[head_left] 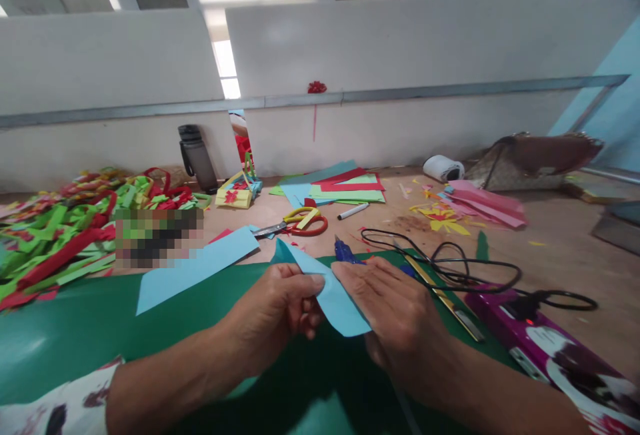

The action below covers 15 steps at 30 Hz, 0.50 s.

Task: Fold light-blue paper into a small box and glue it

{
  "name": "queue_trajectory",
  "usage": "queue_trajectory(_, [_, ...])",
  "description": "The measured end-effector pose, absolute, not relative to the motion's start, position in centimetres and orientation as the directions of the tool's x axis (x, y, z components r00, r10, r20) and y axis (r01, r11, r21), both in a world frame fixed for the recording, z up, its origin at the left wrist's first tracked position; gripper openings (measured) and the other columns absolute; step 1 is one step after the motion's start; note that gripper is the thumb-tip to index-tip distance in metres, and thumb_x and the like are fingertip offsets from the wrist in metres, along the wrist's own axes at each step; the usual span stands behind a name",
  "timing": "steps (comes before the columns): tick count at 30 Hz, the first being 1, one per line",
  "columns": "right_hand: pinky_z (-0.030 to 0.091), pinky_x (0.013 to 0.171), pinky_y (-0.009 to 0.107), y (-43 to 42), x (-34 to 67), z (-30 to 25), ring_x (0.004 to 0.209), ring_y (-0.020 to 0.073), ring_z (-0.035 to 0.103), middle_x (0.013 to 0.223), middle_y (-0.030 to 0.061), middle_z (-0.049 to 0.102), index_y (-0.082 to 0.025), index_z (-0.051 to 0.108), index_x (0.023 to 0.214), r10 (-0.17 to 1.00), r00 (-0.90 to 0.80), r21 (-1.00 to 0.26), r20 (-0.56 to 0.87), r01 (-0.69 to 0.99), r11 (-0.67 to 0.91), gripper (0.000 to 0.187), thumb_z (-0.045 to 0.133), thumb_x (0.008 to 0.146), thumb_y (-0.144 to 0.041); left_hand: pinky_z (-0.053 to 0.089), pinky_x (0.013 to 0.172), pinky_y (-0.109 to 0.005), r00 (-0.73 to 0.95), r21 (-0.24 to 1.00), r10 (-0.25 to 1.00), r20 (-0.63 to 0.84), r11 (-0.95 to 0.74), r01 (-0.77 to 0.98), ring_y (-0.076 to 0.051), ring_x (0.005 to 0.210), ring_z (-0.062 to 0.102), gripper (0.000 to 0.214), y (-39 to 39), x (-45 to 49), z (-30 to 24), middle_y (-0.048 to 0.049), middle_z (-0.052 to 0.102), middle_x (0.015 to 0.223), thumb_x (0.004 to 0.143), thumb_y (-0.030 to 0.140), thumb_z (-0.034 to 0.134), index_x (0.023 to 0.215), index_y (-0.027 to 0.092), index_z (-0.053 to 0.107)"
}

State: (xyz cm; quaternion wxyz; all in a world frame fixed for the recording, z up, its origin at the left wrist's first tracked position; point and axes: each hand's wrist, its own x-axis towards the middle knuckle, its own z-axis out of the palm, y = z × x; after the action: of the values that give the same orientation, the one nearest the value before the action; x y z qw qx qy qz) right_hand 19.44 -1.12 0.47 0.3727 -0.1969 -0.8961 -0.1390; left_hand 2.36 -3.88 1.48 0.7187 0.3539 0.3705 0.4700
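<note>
A folded light blue paper piece [327, 288] is held between both my hands over the green sheet [100, 328]. My left hand [285, 301] pinches its left side with thumb and fingers closed. My right hand [395, 308] grips its right side, fingers laid over the paper. A second light blue strip [195, 268] lies flat to the left. Just past the paper lies a blue glue gun [346, 251].
Yellow and red scissors [303, 221], a white marker [353, 211] and stacked coloured sheets [340, 185] lie beyond. A heap of green and red strips [55, 235] fills the left. A black cable [450, 265], a ruler [443, 295] and a purple case [540, 345] lie right. A bottle [197, 158] stands by the wall.
</note>
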Motion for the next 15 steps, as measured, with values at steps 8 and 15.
queue_trajectory(8, [0.049, 0.074, 0.039, -0.8, 19.7, 0.5, 0.089, 0.0239, 0.064, 0.095, 0.0157, 0.069, -0.003, 0.055, 0.107, 0.230, -0.641, 0.085, 0.732, 0.422, 0.903, 0.034, 0.038, 0.078, -0.007, 0.037, 0.048, -0.018, 0.044, 0.999, 0.998, -0.039, 0.040, -0.011, -0.006, 0.046, 0.046, 0.022, -4.2, 2.2, 2.1, 0.0024, 0.055, 0.054, 0.076, 0.027, 0.062, 0.062, 0.013, 0.053])
queue_trajectory(15, [0.049, 0.074, 0.038, -0.6, 19.7, 0.8, 0.087, 0.0232, 0.064, 0.094, 0.0163, 0.069, -0.001, 0.056, 0.107, 0.215, -0.623, 0.087, 0.752, 0.417, 0.905, 0.037, 0.035, 0.078, -0.008, 0.044, 0.062, -0.024, -0.034, 0.603, 0.734, 0.678, -0.530, 0.596, -0.012, 0.065, 0.052, 0.007, -4.4, 1.3, 2.3, 0.0004, 0.054, 0.072, 0.078, 0.015, 0.056, 0.082, 0.017, 0.051])
